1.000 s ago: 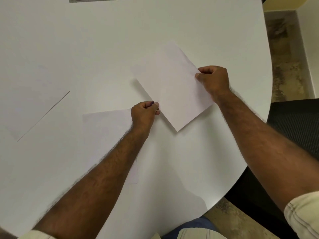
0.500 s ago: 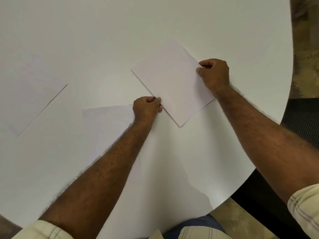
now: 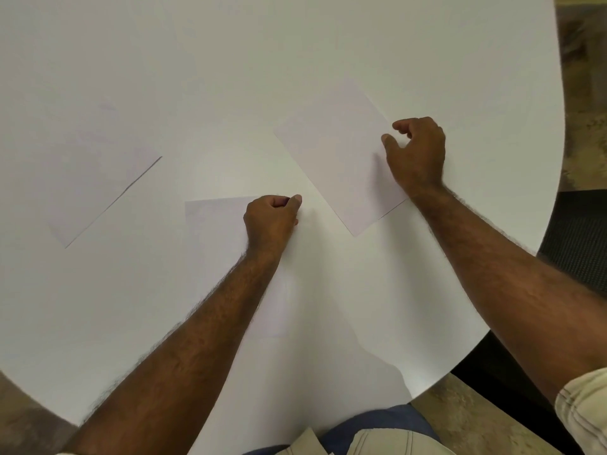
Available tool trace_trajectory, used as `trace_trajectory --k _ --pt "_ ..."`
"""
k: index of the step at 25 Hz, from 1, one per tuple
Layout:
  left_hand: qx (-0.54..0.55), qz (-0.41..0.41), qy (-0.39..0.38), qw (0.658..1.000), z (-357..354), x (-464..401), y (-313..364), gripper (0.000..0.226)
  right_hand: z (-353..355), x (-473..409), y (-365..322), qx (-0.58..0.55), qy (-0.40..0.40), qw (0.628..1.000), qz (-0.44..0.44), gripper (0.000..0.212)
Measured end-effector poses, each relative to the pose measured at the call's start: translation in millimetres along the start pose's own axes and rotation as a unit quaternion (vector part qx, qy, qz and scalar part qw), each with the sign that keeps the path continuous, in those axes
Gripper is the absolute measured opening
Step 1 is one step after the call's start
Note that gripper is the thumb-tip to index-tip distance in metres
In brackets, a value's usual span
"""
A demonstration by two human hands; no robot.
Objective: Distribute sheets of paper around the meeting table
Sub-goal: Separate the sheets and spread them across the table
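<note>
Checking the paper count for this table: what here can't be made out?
- Middle sheet: head view, left forearm covers its right part.
- Table: far and left sides cut off by the frame, so further sheets are unknowable.
- Left hand: curled fingers hide whether it holds anything.

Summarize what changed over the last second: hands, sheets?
Both hands let go of the right sheet, now flat on the table. Right hand opened; left hand drew back, curled empty. The middle sheet and left sheet stayed put.
</note>
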State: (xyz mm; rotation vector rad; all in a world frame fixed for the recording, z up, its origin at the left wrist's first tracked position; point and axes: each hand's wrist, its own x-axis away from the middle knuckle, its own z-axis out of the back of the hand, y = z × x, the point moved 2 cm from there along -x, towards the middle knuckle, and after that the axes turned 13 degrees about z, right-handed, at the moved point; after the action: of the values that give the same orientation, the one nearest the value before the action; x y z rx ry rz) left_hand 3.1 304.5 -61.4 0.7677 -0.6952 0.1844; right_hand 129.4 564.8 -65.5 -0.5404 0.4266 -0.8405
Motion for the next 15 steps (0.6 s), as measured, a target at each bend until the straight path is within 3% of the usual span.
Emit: trace_trajectory --k 7,10,15 --pt "-0.005 -0.019 0.146 0.989 92.4 11.2 -66.5 0.03 -16.8 106.9 -88.8 -0.059 -0.035 0.996 0.053 0.02" --pt "-0.008 -0.026 0.166 0.986 126.8 12.1 -93.0 0.034 -36.5 162.8 -123.7 -0.065 -0.062 0.994 0.059 0.019" --pt "-0.058 -0.029 0.164 0.984 167.5 7.5 -128.8 0.037 -64.4 227.9 -156.1 -0.065 -0.107 0.992 -0.01 0.023"
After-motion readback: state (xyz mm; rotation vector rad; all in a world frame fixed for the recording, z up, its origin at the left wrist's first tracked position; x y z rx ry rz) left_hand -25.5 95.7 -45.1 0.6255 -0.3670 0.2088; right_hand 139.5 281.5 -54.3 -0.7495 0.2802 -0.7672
